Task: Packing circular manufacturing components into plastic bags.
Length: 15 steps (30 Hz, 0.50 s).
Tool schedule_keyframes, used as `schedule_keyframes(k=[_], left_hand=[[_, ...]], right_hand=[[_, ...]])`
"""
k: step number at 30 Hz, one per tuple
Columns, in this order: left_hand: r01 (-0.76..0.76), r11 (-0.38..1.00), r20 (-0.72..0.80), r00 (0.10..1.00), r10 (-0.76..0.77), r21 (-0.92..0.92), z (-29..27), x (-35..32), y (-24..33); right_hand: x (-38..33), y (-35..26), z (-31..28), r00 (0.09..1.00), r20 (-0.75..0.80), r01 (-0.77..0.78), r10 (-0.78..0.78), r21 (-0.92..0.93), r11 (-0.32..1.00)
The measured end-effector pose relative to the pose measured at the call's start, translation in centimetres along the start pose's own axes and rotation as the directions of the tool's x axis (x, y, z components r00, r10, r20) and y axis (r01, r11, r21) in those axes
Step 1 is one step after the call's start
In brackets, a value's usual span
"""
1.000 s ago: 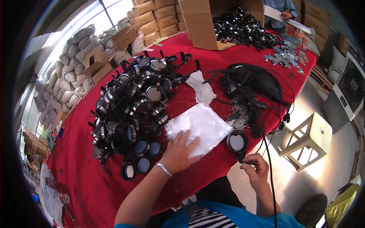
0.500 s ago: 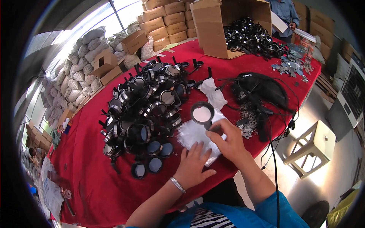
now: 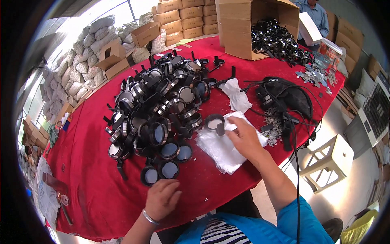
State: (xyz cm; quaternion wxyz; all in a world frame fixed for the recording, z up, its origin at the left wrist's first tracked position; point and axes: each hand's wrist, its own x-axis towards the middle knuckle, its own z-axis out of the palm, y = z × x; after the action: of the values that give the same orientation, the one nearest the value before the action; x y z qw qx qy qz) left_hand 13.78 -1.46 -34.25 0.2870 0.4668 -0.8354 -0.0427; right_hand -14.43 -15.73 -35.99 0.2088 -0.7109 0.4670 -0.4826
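My right hand is beside a round black-rimmed piece with a short flat handle and a pale disc inside. Its thumb and forefinger are spread apart, close to the handle. That piece rests on a stack of clear plastic bags. My left hand, wearing a bracelet, is low at the table's near side with loosely bent fingers and nothing visible in them. Just beyond its fingertips lie round black pieces with grey-blue discs; whether they touch is unclear. A large heap of similar pieces with metal rims fills the middle.
Right of the bags are a white crumpled sheet, thin metal parts and a black bag with cables. A carton spills black parts at the back. A stool stands right; another person is behind.
My right hand has let go of the black piece's handle, and the piece now lies on the bags. My left hand has moved off the bags, leftward and nearer me.
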Motion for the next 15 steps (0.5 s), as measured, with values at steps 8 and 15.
schedule_keyframes(k=[8, 15], left_hand=[[0.224, 0.975, -0.363, 0.909, -0.204, 0.012, -0.9, -4.4, -5.2], [0.334, 0.936, -0.436, 0.830, -0.348, -0.111, -0.3, -5.4, -6.3]], right_hand=[[2.0, -6.4, 4.6, 0.943, 0.085, 0.330, -0.321, -0.118, 0.937], [5.7, -3.8, 9.8, 0.934, 0.352, 0.253, -0.063, -0.527, 0.811]])
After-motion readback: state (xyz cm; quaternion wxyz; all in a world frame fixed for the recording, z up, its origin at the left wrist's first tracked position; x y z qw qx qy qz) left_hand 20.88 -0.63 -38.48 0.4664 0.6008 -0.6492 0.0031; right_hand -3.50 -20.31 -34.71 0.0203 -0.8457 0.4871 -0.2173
